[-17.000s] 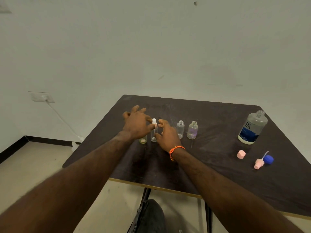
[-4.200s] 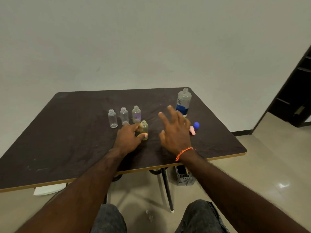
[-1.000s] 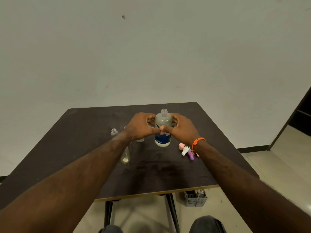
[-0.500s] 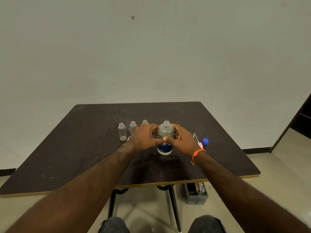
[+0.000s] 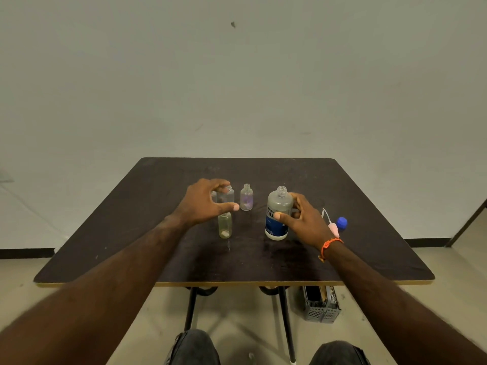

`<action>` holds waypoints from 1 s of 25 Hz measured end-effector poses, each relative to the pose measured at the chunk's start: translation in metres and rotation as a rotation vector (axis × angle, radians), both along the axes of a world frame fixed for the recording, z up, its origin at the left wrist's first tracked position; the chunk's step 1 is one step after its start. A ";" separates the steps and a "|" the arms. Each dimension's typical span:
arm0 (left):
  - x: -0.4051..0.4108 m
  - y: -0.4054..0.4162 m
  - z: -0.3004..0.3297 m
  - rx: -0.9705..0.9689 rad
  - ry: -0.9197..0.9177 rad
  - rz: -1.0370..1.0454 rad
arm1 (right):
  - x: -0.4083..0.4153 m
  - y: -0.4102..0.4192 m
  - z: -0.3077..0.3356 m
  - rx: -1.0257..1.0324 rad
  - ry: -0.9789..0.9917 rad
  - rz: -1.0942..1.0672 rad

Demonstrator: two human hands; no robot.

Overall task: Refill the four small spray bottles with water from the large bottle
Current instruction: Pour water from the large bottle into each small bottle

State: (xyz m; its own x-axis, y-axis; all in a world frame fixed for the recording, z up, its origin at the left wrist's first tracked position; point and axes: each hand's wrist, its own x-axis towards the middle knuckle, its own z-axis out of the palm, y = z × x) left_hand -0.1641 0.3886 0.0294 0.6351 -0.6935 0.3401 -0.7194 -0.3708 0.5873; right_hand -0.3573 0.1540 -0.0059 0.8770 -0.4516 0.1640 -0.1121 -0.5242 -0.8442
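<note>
Dark brown square table [image 5: 147, 227] against a bare wall. Right hand [image 5: 303, 219] grips the uncapped large translucent blue-labelled bottle [image 5: 278, 214], upright. Left hand [image 5: 203, 204] hovers, fingers spread in a loose curl, holding nothing, over small clear spray bottles [image 5: 246, 197]. Risk: narrow necks, so pouring likely spills; a stray hand may topple them.

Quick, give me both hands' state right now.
Left hand: open, curved above the small bottles, holding nothing.
Right hand: gripping the large bottle.
</note>
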 end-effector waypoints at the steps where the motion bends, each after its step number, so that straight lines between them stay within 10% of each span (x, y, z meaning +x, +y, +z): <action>1: 0.000 0.007 -0.011 0.034 0.029 0.015 | 0.000 0.000 -0.001 0.002 -0.001 -0.003; 17: -0.024 0.012 -0.073 -0.031 0.162 0.107 | 0.008 0.026 -0.011 0.066 -0.130 -0.090; 25: -0.023 0.012 -0.062 0.030 0.045 0.155 | 0.024 0.050 0.014 -0.249 -0.158 -0.043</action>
State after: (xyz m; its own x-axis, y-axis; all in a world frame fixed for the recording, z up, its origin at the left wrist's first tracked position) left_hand -0.1870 0.4002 -0.0327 0.7492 -0.5955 0.2899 -0.6257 -0.4927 0.6048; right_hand -0.3330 0.2040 0.0077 0.8126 -0.4167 0.4076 -0.0160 -0.7150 -0.6990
